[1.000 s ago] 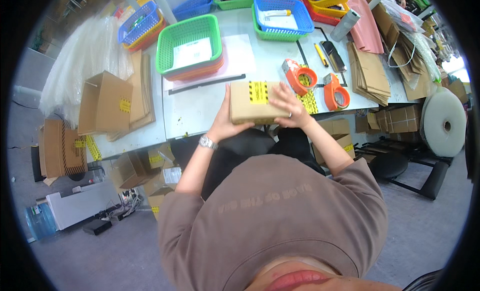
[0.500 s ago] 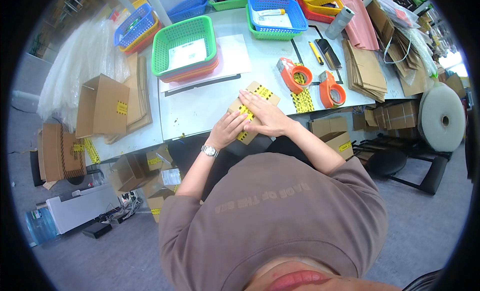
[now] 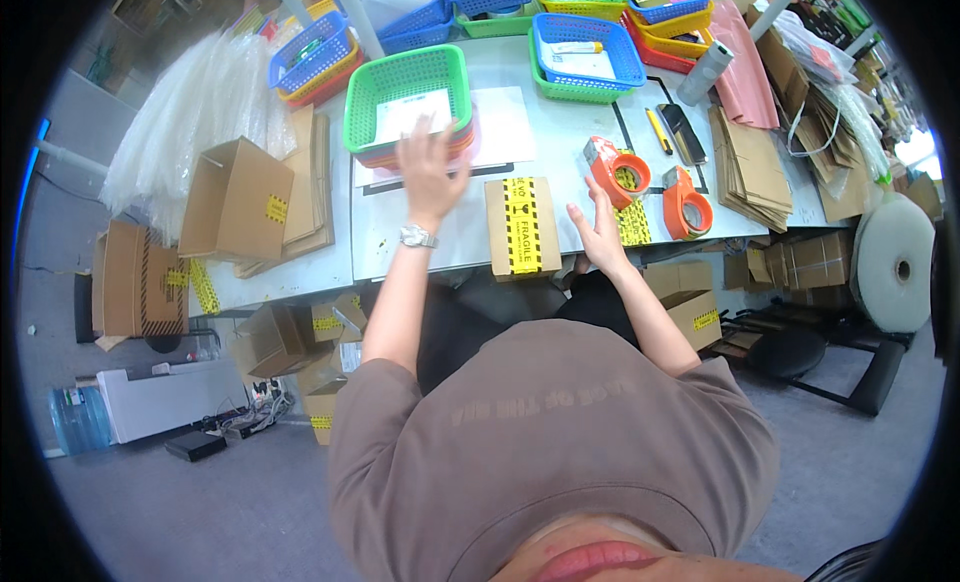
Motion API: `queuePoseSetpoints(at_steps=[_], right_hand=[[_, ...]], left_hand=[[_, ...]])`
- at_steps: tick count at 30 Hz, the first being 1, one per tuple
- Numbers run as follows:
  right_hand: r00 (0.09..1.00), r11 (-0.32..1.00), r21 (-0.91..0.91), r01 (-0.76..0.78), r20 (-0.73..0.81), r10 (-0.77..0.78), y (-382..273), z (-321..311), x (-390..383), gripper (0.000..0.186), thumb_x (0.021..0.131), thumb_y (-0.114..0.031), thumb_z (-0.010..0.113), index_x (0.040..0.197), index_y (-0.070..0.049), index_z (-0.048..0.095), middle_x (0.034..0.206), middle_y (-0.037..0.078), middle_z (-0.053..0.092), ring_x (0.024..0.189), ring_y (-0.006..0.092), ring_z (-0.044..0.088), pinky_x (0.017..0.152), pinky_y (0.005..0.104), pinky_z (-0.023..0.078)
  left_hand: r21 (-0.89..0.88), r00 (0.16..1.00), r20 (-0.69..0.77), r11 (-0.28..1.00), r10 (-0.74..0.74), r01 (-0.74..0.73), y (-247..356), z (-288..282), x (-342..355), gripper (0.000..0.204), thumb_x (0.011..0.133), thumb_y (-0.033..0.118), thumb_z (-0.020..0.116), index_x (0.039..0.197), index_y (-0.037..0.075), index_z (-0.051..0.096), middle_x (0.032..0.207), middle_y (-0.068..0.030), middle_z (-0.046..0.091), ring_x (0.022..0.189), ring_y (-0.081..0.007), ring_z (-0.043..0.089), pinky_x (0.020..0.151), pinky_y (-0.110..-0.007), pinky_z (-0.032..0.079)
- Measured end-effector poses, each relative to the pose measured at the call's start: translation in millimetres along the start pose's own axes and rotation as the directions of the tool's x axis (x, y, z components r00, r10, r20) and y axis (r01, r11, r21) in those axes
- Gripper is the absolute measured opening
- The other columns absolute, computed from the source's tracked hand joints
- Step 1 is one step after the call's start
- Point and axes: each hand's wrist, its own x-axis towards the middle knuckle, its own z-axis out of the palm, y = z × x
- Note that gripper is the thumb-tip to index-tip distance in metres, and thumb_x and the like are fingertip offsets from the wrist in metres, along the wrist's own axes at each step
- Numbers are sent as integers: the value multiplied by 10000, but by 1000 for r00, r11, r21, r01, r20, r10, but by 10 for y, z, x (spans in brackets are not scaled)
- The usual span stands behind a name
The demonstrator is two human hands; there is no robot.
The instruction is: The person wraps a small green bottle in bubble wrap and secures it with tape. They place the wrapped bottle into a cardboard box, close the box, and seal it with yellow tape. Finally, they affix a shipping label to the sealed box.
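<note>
A small cardboard box (image 3: pixel 546 227) with yellow and black tape along its top lies at the table's front edge, untouched. My left hand (image 3: pixel 430 177), a watch on its wrist, is raised with fingers spread before the green basket (image 3: pixel 357 107); whether it touches the basket I cannot tell. That basket tops a stack and holds a white paper slip (image 3: pixel 398 120). Just right of the box, my right hand (image 3: pixel 602 237) is open with its fingers stretched out, beside the orange tape dispenser (image 3: pixel 603 165). A second orange tape dispenser (image 3: pixel 674 199) stands farther right.
An open cardboard box (image 3: pixel 228 202) and flat cardboard (image 3: pixel 312 177) are on the left. A blue basket (image 3: pixel 628 57), a yellow cutter (image 3: pixel 658 130), a dark phone (image 3: pixel 684 134) and stacked flat cardboard (image 3: pixel 745 177) lie toward the back and right. Bubble wrap (image 3: pixel 190 132) hangs at the far left.
Both hands have let go of the taped box, which now lies straighter on the table. My left hand has moved up and left toward the green basket; my right has moved right.
</note>
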Motion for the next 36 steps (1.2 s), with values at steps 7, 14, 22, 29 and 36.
queuePoseSetpoints(at_steps=[7,14,22,29,36], right_hand=[[999,994,105,17,38,-21,-188,-179,-225,372,906,-234,648,1214,-43,563,1216,130,563,1180,241,530,996,372,408],[880,212,857,-470,472,41,-720,-216,-45,547,914,-124,642,1392,-13,401,1159,120,624,1045,180,620,891,327,507],[986,630,769,105,0,-164,-1212,-590,-54,565,829,28,695,1333,-8,441,987,105,688,945,172,669,827,300,531],[977,666,727,168,-32,-211,-1179,-628,-314,505,824,69,686,1277,15,469,1034,135,681,981,187,661,858,317,533],[853,740,603,298,-516,77,-941,-859,-266,147,827,76,686,947,5,640,952,120,706,817,158,697,705,270,582]], left_hand=[[296,984,178,952,24,-77,-522,-503,187,330,772,101,646,1090,186,664,944,-15,696,961,-190,630,1118,-538,246],[-91,819,-22,815,573,-572,1129,-784,-493,167,714,159,793,837,257,735,967,110,692,937,-81,610,1017,-392,373],[-609,982,-148,793,-121,6,1294,-1104,-383,512,843,279,699,1291,92,537,1399,-154,469,1274,-234,453,1117,-466,274],[-890,848,446,-48,-286,453,1207,-1232,-55,714,874,1,626,1476,41,243,1412,-211,391,1265,-285,494,1019,-385,457],[-933,923,253,179,-289,312,1452,-1438,64,733,867,-121,556,1493,42,209,1425,-217,376,1223,-269,536,980,-358,512]])
